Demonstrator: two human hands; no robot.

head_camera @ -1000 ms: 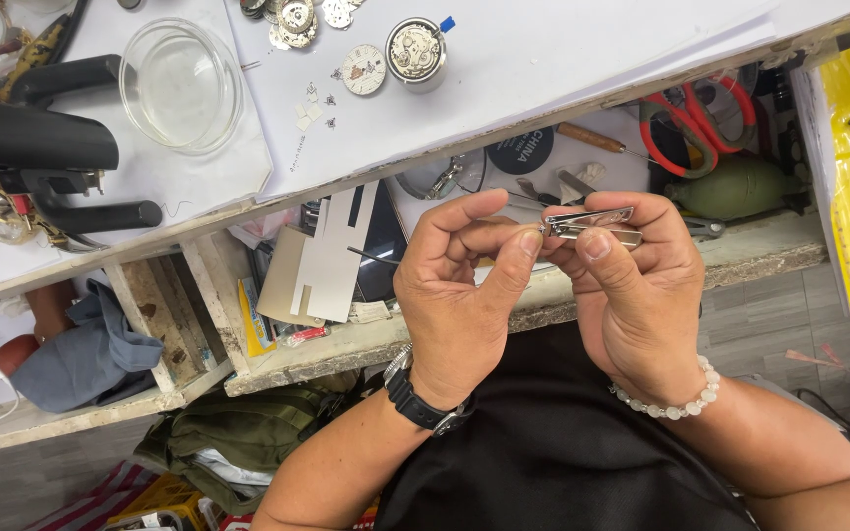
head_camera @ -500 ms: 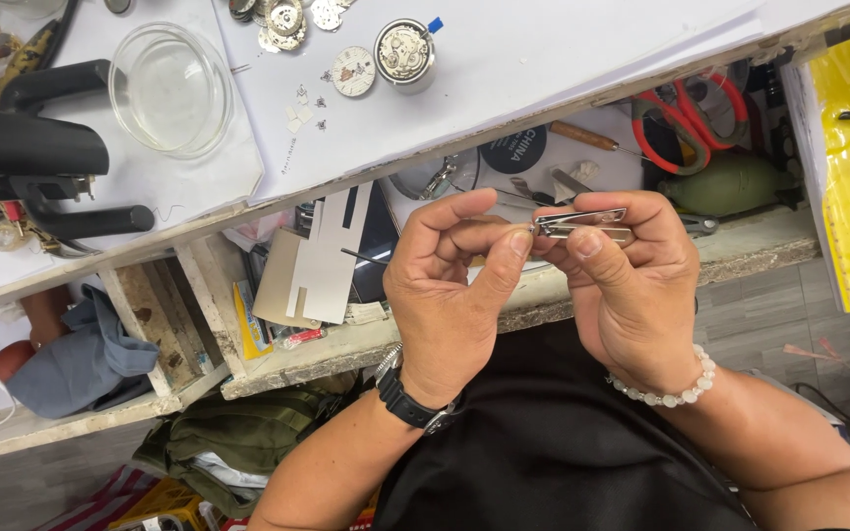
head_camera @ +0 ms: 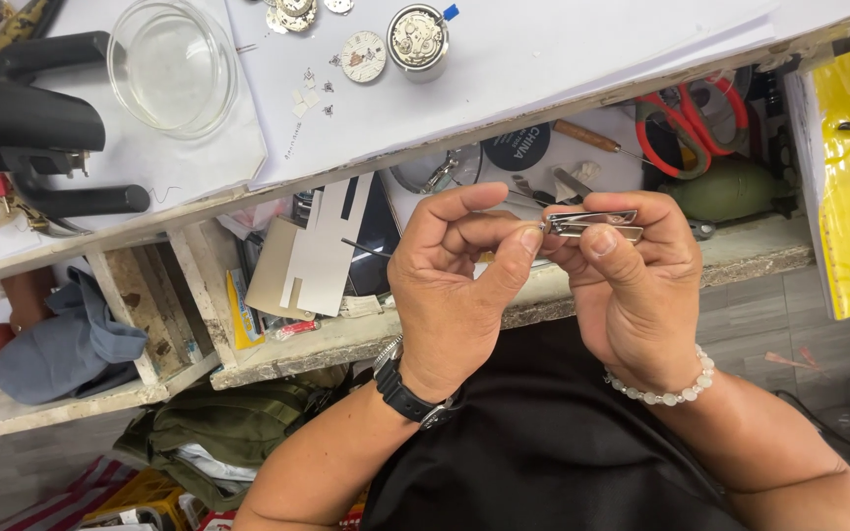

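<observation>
Little is shifting since a moment ago: my right hand (head_camera: 632, 285) is pinching the metal nail clipper (head_camera: 594, 224), its long axis crosswise, jaw end meeting my left hand's (head_camera: 459, 280) fingertips (head_camera: 531, 239), below the desk (head_camera: 543, 59).

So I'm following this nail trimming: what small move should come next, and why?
Probably squeeze the nail clipper shut. The right hand holds it pinched between thumb and fingers, its tip right at the left hand's thumb nail, which is bent toward it.
</observation>
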